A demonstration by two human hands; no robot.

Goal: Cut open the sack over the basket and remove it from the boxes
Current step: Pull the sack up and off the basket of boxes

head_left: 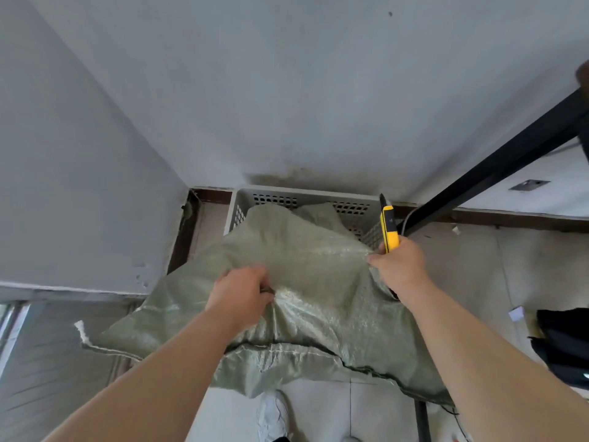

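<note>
The pale green woven plastic sack (306,282) lies draped over the white perforated plastic basket (251,194), which sits on the floor in the wall corner. The sack's far end humps up inside the basket; its near end spills toward the person & hangs w/ a ragged slit edge low in view. Boxes aren't visible, presumably under the fabric.

Left hand (239,295) is closed, bunching a fold of sack near the middle. Right hand (400,266) is at the sack's right edge, just in front of the basket's right wall: thumb & fingers pinch the fabric while the same fist holds a yellow-and-black utility knife (389,228), tip pointing up & away; can't tell if the blade is out.

Key relation: sack's long axis runs away from the person, basket-end far, loose end near. Both hands sit mid-length, left on the crown, right on the side. Probably the next pull goes toward the person & up, peeling it off the contents.

Beyond: grey wall, a black metal bar (497,169) slanting at right, a white shoe (274,416) below.
</note>
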